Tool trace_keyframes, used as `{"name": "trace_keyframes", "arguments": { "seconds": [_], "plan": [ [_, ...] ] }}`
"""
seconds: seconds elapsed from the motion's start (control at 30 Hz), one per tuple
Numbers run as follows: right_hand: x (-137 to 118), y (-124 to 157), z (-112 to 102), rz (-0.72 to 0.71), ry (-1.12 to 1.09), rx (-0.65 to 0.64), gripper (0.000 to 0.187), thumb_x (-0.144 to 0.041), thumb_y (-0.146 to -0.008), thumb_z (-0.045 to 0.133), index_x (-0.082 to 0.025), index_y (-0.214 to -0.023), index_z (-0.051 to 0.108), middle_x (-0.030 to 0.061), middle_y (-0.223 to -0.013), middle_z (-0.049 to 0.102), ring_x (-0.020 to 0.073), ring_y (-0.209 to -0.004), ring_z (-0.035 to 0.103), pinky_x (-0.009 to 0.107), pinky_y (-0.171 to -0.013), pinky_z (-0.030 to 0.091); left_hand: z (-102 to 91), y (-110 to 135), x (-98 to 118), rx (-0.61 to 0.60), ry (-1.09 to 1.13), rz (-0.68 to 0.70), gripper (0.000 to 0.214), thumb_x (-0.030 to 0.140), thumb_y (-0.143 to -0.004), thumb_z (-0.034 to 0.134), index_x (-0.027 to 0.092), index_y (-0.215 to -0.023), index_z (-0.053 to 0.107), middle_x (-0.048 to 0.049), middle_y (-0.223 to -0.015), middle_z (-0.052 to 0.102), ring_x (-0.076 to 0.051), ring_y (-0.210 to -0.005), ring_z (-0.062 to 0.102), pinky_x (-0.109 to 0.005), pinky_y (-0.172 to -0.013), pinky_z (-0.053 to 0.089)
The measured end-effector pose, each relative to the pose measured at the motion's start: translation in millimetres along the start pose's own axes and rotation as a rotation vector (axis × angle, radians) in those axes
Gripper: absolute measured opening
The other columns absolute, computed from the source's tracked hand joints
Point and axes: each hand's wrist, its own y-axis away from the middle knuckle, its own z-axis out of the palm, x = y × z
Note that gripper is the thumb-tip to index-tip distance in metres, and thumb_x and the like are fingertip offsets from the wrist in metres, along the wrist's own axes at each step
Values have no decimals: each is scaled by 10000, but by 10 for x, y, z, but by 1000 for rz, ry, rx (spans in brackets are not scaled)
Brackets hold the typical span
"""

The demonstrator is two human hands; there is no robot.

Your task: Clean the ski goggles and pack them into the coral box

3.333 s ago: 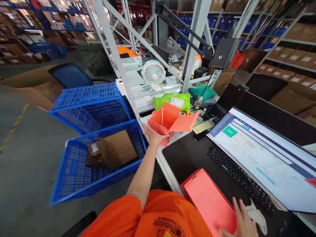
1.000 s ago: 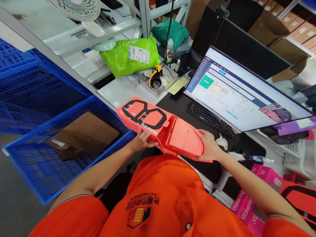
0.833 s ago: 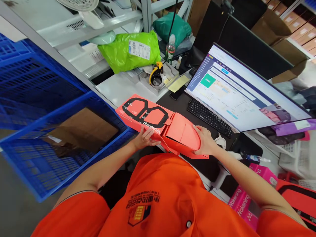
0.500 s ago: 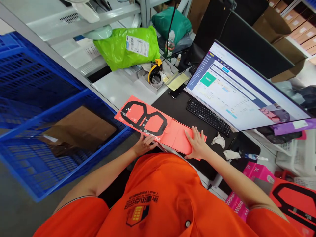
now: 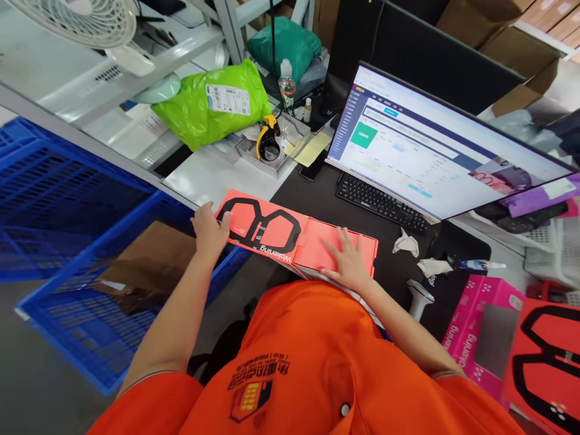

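Note:
A coral-red cardboard box (image 5: pixel 312 248) lies along the front of the desk. Its lid (image 5: pixel 280 226), printed with a black outline and "Wakening", stretches out to the left, while a plain coral part lies at the right. My left hand (image 5: pixel 209 232) is at the far left end of the lid, with the thumb over the printed face and fingers bent at the outer edge. Across the plain part, my right hand (image 5: pixel 348 258) rests open with fingers spread. What is inside the box is hidden.
Blue crates (image 5: pixel 86 338) stand at the left, one holding a brown package (image 5: pixel 149 260). Behind the box are a keyboard (image 5: pixel 380 202), monitor (image 5: pixel 435 145), tape dispenser (image 5: pixel 268 142) and green parcel (image 5: pixel 217 103). A scanner (image 5: pixel 419 299) and pink boxes (image 5: pixel 471 332) are at the right.
My left hand has moved from the lid's front edge to its far left end. My right hand stays on the plain part and has shifted slightly left. The camera view has shifted.

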Motion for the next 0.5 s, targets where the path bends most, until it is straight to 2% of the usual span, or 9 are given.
{"name": "trace_keyframes", "arguments": {
  "seconds": [0.07,0.13,0.17,0.23,0.3,0.37,0.43,0.5],
  "plan": [
    [158,197,-40,200,-86,211,764,-604,-959,498,-235,-1598,298,183,-1701,116,436,-1564,104,760,-1177,-11,-89,-228,-68,-169,157,-237,657,513,-895,561,91,-1397,532,-241,-1492,508,-396,-1480,366,-579,-1251,205],
    [351,415,-13,475,-285,404,819,-571,-966,465,-172,-1620,172,221,-1673,162,417,-1555,157,732,-1202,64,-121,-352,-128,-327,275,-369,528,545,-901,561,148,-1236,656,-178,-1341,663,-362,-1385,515,-529,-1197,362],
    [440,515,33,609,-440,444,883,-584,-948,474,-156,-1624,101,230,-1671,158,414,-1550,182,717,-1211,111,-120,-381,-150,-397,323,-416,480,559,-905,561,165,-1142,699,-155,-1230,726,-347,-1300,601,-501,-1137,451],
    [560,659,176,793,-757,409,960,-631,-905,485,-154,-1619,54,237,-1658,212,415,-1519,280,696,-1199,232,-107,-401,-177,-502,406,-512,435,571,-908,576,177,-1005,734,-130,-1028,787,-317,-1102,724,-439,-978,583],
    [575,705,342,851,-974,308,898,-651,-898,460,-187,-1602,151,212,-1607,364,396,-1462,406,669,-1166,344,-97,-407,-186,-564,464,-607,408,560,-888,638,171,-961,742,-127,-937,798,-299,-967,770,-397,-869,628],
    [493,651,473,823,-1098,249,796,-647,-910,450,-222,-1561,278,168,-1530,501,360,-1407,496,624,-1147,412,-102,-423,-187,-590,483,-658,384,537,-857,705,171,-965,748,-127,-924,803,-286,-913,783,-369,-829,639],
    [355,524,543,767,-1264,213,782,-634,-911,507,-261,-1562,284,117,-1548,503,318,-1419,495,576,-1179,404,-117,-446,-181,-608,493,-695,379,527,-851,725,173,-985,754,-132,-944,806,-279,-902,786,-361,-818,643],
    [198,357,565,683,-1436,146,833,-648,-913,543,-302,-1595,214,77,-1612,428,289,-1453,458,552,-1212,370,-129,-460,-168,-608,485,-721,383,527,-876,700,170,-1003,754,-138,-960,807,-277,-904,788,-370,-823,645]
  ]
}}
